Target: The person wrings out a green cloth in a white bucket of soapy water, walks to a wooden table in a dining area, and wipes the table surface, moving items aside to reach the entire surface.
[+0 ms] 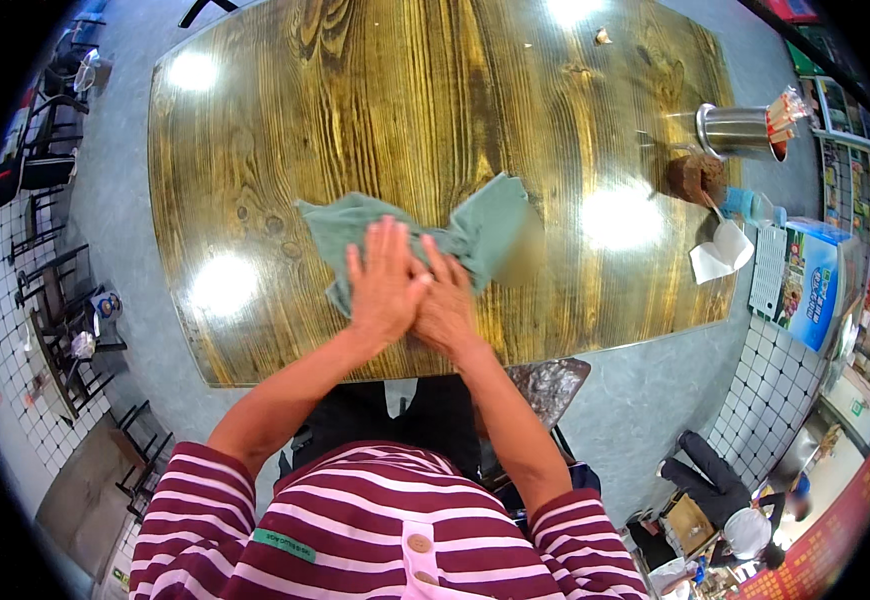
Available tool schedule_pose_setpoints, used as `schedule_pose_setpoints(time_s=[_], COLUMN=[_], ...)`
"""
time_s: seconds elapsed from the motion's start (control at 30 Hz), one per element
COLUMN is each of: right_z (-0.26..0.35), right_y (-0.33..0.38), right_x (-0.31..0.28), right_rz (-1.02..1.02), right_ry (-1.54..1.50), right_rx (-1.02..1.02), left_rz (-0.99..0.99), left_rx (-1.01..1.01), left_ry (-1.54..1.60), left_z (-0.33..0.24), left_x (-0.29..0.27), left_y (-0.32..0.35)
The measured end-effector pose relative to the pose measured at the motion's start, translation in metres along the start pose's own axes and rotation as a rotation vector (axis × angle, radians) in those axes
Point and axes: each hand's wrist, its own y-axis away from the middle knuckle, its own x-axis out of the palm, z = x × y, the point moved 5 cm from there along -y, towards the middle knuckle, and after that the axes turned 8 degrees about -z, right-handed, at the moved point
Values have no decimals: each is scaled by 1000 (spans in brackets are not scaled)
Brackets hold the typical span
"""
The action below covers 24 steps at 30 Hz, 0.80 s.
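Note:
A grey-green cloth (500, 215) lies bunched on the glossy wooden table (355, 100), near its front edge. My left hand (385, 285) presses flat on the middle of the cloth, fingers stretched forward. Right against it, my right hand (443, 310) also rests on the cloth with its fingers extended. The two hands touch, and the left thumb lies over part of the right hand. One corner of the cloth spreads to the left, while another fans out to the right beyond my fingers.
At the table's right side are a metal holder (735, 131) with wrapped chopsticks, a brown container (693, 177), a blue-tinted bottle (745, 205) and white paper (723, 252). A small crumpled scrap (603, 36) sits far off. A stool (550, 388) stands below the front edge; another person (725, 500) is lower right.

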Motion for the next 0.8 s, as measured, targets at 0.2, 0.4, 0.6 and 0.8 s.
schedule_pose_setpoints(time_s=[0.2,0.4,0.6,0.8], right_z=[-124,-190,-235,-211], right_y=[28,-54,-140,-241], right_x=[-50,-96,-87,-74], right_rz=[-213,-482,-655,-401], right_ry=[267,438,545,584], right_rx=[309,312,289,139], left_rz=[26,-62,-59,-82], left_rx=[550,707,707,447], left_ry=[180,164,15,-76], left_z=[-122,-174,-167,-88], left_x=[56,91,102,58], left_y=[-87,-211,-315,-364])
